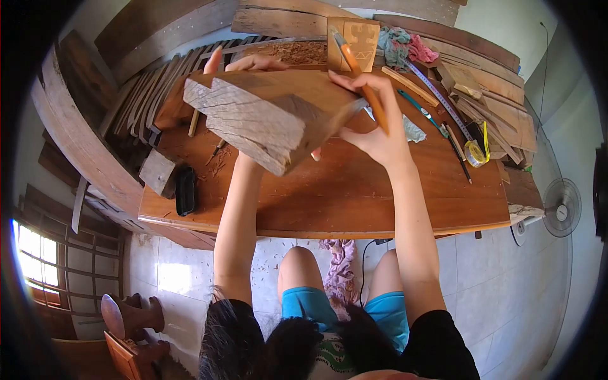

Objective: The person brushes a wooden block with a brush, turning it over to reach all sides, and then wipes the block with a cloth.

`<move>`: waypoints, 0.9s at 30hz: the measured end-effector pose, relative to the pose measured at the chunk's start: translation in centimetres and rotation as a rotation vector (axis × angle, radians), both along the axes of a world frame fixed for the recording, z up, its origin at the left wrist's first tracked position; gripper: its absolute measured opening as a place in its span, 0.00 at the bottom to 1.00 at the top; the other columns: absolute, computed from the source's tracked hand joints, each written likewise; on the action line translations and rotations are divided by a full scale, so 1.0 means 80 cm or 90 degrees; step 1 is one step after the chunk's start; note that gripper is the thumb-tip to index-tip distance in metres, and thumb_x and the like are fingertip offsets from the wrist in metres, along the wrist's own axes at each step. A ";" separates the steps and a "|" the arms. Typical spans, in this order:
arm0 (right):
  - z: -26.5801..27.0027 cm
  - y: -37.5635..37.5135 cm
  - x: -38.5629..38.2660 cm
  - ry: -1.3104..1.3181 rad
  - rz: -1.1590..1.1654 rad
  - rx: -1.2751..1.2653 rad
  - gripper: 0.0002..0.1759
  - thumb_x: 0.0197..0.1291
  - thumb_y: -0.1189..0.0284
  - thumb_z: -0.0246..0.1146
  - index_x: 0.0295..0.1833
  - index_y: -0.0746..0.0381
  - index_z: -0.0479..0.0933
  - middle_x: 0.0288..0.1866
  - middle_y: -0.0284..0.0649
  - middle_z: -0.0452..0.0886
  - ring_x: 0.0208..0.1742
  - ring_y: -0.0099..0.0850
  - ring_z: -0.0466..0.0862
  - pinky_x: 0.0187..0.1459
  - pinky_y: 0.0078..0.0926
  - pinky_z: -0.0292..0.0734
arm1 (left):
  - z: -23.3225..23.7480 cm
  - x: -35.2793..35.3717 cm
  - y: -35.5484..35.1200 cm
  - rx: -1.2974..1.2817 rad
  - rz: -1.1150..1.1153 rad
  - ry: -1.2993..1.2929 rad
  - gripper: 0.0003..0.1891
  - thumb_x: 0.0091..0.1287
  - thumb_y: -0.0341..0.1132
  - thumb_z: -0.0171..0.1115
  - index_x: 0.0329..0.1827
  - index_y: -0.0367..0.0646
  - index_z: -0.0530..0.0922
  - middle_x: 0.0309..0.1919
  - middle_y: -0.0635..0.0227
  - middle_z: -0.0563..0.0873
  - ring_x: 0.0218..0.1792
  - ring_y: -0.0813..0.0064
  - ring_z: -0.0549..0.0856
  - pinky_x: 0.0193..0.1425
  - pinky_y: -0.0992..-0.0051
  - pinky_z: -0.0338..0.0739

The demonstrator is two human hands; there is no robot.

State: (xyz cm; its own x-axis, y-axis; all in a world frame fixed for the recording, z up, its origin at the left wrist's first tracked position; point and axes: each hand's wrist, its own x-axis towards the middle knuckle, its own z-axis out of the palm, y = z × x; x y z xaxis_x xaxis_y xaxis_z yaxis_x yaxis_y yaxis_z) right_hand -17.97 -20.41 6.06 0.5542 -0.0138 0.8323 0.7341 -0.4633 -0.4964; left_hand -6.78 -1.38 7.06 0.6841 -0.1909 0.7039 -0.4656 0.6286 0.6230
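A thick wooden block (259, 123) is lifted above the table, tilted, with its rough, greyish sawn end toward me. My left hand (258, 62) grips it from underneath and behind; most of that palm is hidden by the wood. My right hand (380, 123) steadies the block's right side with fingers and thumb. Tucked in the same hand is a slim orange-handled chisel (358, 63), its grey metal end pointing up and away. Behind the block stands a carved wooden panel (364, 41) with a pattern on its face.
On the brown table (329, 202) lie wood shavings, a black case (185, 191), and a small wood block (158, 172). To the right are a tape measure (475, 154), a teal-handled tool (415, 104) and cloths (405, 47). Planks line the back; a fan (562, 209) stands far right.
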 end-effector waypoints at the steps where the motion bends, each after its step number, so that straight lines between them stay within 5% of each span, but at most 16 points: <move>1: 0.004 -0.002 -0.003 -0.002 0.021 0.035 0.37 0.46 0.87 0.77 0.58 0.57 0.65 0.66 0.47 0.82 0.68 0.37 0.81 0.70 0.34 0.72 | -0.009 0.000 -0.005 -0.009 0.051 -0.001 0.47 0.64 0.61 0.71 0.78 0.44 0.59 0.64 0.54 0.79 0.65 0.60 0.78 0.71 0.57 0.73; 2: 0.007 -0.004 -0.006 -0.005 0.042 0.071 0.38 0.46 0.86 0.78 0.58 0.58 0.65 0.65 0.47 0.83 0.69 0.36 0.81 0.71 0.34 0.71 | -0.017 0.001 -0.005 -0.004 0.093 -0.046 0.49 0.60 0.60 0.74 0.76 0.43 0.61 0.64 0.56 0.79 0.65 0.61 0.78 0.70 0.58 0.74; 6: 0.007 -0.024 -0.013 -0.033 0.055 0.374 0.12 0.73 0.69 0.63 0.53 0.61 0.69 0.46 0.54 0.88 0.47 0.41 0.88 0.49 0.33 0.82 | -0.039 0.017 0.003 0.042 0.196 -0.252 0.52 0.52 0.56 0.81 0.74 0.40 0.63 0.63 0.60 0.77 0.63 0.64 0.79 0.66 0.61 0.76; 8: 0.012 -0.026 -0.025 -0.069 -0.025 0.469 0.14 0.80 0.60 0.53 0.51 0.61 0.71 0.36 0.50 0.88 0.33 0.38 0.88 0.40 0.32 0.82 | -0.047 0.027 0.005 0.067 0.189 -0.271 0.52 0.51 0.53 0.82 0.74 0.40 0.62 0.63 0.60 0.77 0.61 0.64 0.80 0.63 0.61 0.78; 11: 0.043 -0.001 -0.058 -0.056 0.069 0.594 0.24 0.82 0.52 0.47 0.50 0.64 0.73 0.20 0.45 0.83 0.15 0.32 0.76 0.30 0.27 0.75 | -0.055 0.036 0.005 0.095 0.166 -0.262 0.52 0.49 0.49 0.83 0.74 0.38 0.61 0.63 0.59 0.76 0.58 0.64 0.81 0.58 0.61 0.81; 12: 0.059 0.021 -0.064 -0.073 0.116 0.659 0.26 0.82 0.51 0.46 0.52 0.64 0.75 0.11 0.37 0.72 0.10 0.26 0.64 0.21 0.23 0.65 | -0.058 0.037 0.006 0.103 0.158 -0.256 0.53 0.49 0.47 0.83 0.74 0.38 0.61 0.63 0.58 0.75 0.57 0.64 0.81 0.56 0.62 0.82; 15: 0.055 0.027 -0.082 0.047 0.344 0.569 0.27 0.81 0.51 0.47 0.52 0.64 0.78 0.08 0.32 0.65 0.08 0.22 0.58 0.16 0.24 0.56 | -0.064 0.041 0.005 0.111 0.151 -0.234 0.53 0.47 0.43 0.85 0.73 0.37 0.60 0.64 0.57 0.74 0.55 0.65 0.82 0.51 0.62 0.84; 19: 0.025 0.021 -0.057 0.070 0.076 0.544 0.22 0.78 0.55 0.57 0.46 0.64 0.82 0.10 0.27 0.65 0.09 0.16 0.56 0.16 0.19 0.50 | -0.055 0.046 0.009 0.005 0.260 -0.250 0.53 0.48 0.30 0.86 0.73 0.35 0.56 0.65 0.50 0.71 0.49 0.62 0.86 0.40 0.61 0.92; 20: 0.008 0.003 -0.050 0.097 0.061 0.534 0.20 0.78 0.57 0.59 0.47 0.66 0.82 0.15 0.32 0.74 0.10 0.17 0.62 0.16 0.18 0.54 | -0.046 0.036 0.009 -0.047 0.226 -0.162 0.55 0.47 0.30 0.87 0.74 0.35 0.54 0.66 0.50 0.69 0.50 0.61 0.85 0.43 0.60 0.92; 23: -0.015 -0.019 -0.027 0.139 -0.163 0.535 0.20 0.77 0.59 0.59 0.48 0.67 0.82 0.21 0.38 0.81 0.12 0.19 0.69 0.16 0.18 0.61 | -0.028 0.019 0.012 -0.050 0.360 -0.078 0.62 0.47 0.58 0.86 0.76 0.38 0.54 0.69 0.59 0.66 0.69 0.67 0.69 0.75 0.63 0.64; 24: -0.019 -0.028 -0.024 0.156 -0.207 0.522 0.19 0.76 0.61 0.61 0.49 0.69 0.82 0.26 0.42 0.84 0.16 0.23 0.78 0.18 0.20 0.71 | -0.030 0.034 0.012 -0.061 0.414 -0.109 0.62 0.48 0.57 0.86 0.77 0.38 0.53 0.70 0.59 0.65 0.70 0.66 0.68 0.76 0.62 0.63; 27: -0.029 -0.043 -0.001 0.100 -0.292 0.447 0.18 0.75 0.62 0.62 0.46 0.70 0.83 0.26 0.42 0.85 0.21 0.26 0.85 0.22 0.22 0.77 | -0.032 0.044 0.010 -0.113 0.411 -0.156 0.60 0.50 0.55 0.85 0.76 0.38 0.53 0.70 0.60 0.65 0.70 0.65 0.67 0.77 0.62 0.61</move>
